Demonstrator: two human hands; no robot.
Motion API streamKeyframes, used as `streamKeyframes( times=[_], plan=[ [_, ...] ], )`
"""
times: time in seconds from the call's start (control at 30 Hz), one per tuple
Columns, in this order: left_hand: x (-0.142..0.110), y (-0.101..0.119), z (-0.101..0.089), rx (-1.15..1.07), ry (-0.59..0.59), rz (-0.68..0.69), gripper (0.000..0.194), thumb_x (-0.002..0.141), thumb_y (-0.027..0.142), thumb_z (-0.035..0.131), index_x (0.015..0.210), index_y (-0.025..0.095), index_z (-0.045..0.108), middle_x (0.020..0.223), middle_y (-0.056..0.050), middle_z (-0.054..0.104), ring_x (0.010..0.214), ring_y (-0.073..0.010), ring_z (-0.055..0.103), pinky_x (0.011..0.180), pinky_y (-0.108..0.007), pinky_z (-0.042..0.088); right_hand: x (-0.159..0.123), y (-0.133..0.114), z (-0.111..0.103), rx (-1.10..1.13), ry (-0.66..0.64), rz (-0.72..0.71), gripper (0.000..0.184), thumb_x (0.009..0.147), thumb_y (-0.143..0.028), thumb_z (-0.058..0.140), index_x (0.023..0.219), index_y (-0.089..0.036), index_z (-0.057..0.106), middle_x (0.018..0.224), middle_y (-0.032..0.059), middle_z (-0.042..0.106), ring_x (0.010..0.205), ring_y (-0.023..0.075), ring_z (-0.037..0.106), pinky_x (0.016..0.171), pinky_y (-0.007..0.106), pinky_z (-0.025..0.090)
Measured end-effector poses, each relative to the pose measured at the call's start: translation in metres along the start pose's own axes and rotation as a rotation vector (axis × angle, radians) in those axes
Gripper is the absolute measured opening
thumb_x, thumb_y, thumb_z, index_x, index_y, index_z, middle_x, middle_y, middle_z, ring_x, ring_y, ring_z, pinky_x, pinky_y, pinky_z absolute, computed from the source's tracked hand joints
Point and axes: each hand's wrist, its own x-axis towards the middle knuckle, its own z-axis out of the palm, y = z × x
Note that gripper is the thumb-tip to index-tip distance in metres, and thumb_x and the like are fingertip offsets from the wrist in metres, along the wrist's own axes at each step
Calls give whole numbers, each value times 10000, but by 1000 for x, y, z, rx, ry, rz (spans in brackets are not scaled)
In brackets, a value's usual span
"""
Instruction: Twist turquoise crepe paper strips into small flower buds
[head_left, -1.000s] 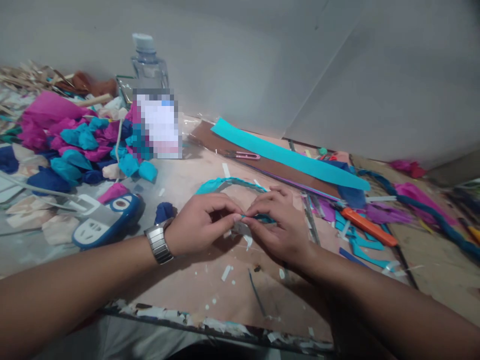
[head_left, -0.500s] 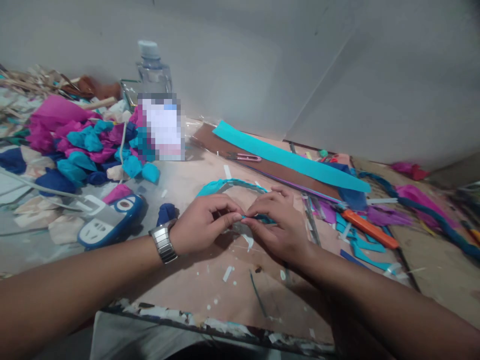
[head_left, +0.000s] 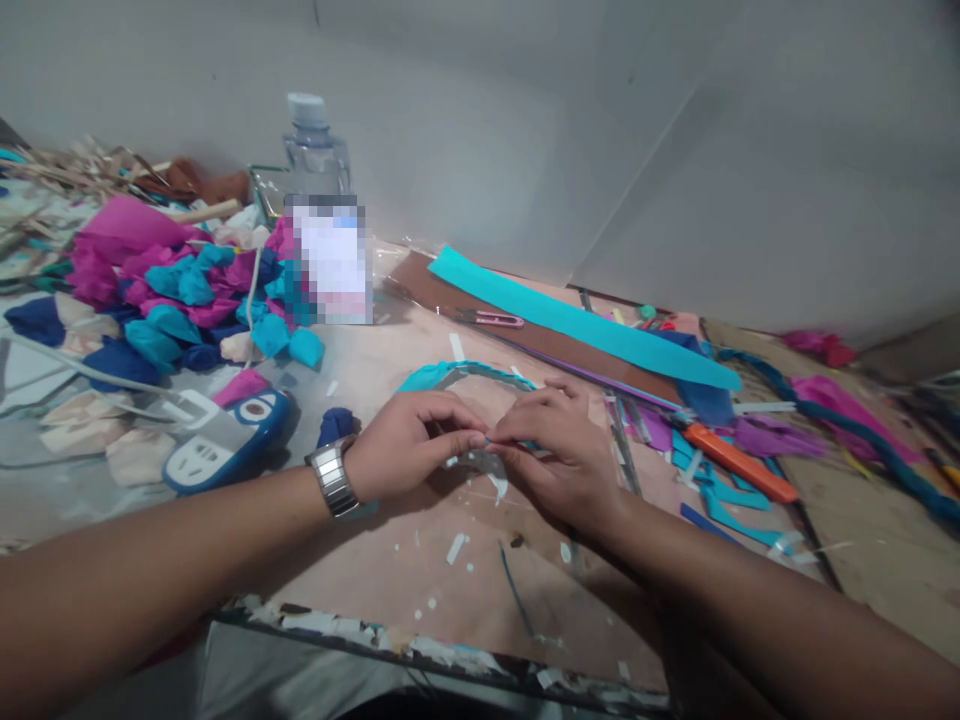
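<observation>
A narrow turquoise twisted paper strip (head_left: 480, 367) curves in an arc over the tabletop behind my hands. My left hand (head_left: 417, 445), with a metal watch (head_left: 333, 477) on the wrist, pinches the strip between thumb and forefinger. Touching it from the right, my right hand (head_left: 562, 450) pinches the same strip close by with thumb and fingertips. Only a speck of turquoise shows between the two sets of fingertips; my fingers hide the rest there. A small dark blue crumpled paper piece (head_left: 335, 426) lies just behind the watch.
Pink, blue and cream paper pieces (head_left: 165, 335) heap on the left beside a blue-and-white power strip (head_left: 229, 440). Behind stand a bottle (head_left: 315, 155) and a blurred phone-like screen (head_left: 330, 260). Turquoise paper (head_left: 577, 320), pink thread snips (head_left: 491, 318) and an orange utility knife (head_left: 739, 462) lie right.
The view has shifted slightly, so things on the left appear a little lower and further right. Both hands keep their pinch on the strip, with the fingers moving only a little.
</observation>
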Motion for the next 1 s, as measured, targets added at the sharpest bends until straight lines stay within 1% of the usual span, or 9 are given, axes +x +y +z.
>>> streamKeyframes(
  times=[0.07,0.13,0.23,0.3,0.4,0.53,0.67,0.9,1.0],
  plan=[
    [1,-1,0,-23,6,-33,103,886,269,781,893,169,804,838,-46,781,715,-135,687,657,-240,537,0,0,0,0,-4,-5,22,953,-266,744,951,-283,731,816,-33,777,871,203,690,1063,480,320],
    [1,-2,0,-29,2,-45,111,879,276,789,888,166,799,827,-41,774,685,-126,666,628,-233,519,-1,0,1,-2,-7,-14,52,969,-266,725,1014,-287,740,849,-26,788,880,203,689,1055,483,323],
    [0,-1,-1,-17,-10,-29,106,901,274,770,895,172,798,852,-40,774,731,-130,670,664,-240,521,-1,0,1,-1,-1,-25,85,971,-252,723,1045,-289,741,870,-21,790,899,207,690,1050,483,332],
    [0,1,-1,-3,-13,-9,110,923,276,750,908,178,798,869,-41,775,769,-134,678,698,-247,527,0,0,1,-1,20,-9,33,957,-267,745,987,-275,733,850,-17,777,888,210,691,1050,484,339],
    [-2,6,-1,21,-24,39,129,953,287,721,935,180,790,888,-41,772,794,-136,689,721,-254,530,0,1,1,-9,47,23,80,949,-318,758,923,-257,714,823,-12,754,856,209,686,1045,483,351],
    [-4,10,-2,113,-32,176,119,973,254,678,964,173,764,905,-40,754,823,-139,680,749,-264,521,0,1,1,-9,50,9,86,947,-318,761,920,-256,707,816,-17,752,853,205,685,1060,485,348],
    [-7,10,-4,220,-48,278,94,960,225,662,969,164,733,871,-32,720,787,-139,640,730,-274,491,0,-1,0,-6,41,-2,87,945,-311,765,921,-256,701,809,-23,753,853,200,685,1064,486,340],
    [-5,10,-4,200,-3,282,99,961,258,696,960,172,745,897,-36,755,807,-138,670,737,-266,513,0,-2,0,-9,57,-2,84,938,-284,770,914,-259,694,802,-33,749,834,195,685,1055,488,351],
    [-5,10,-4,202,-1,299,91,964,239,691,953,172,752,882,-32,758,806,-136,675,750,-268,516,0,-1,0,2,69,-7,88,936,-291,772,918,-256,693,807,-27,747,836,195,685,1046,486,364]
  ],
)
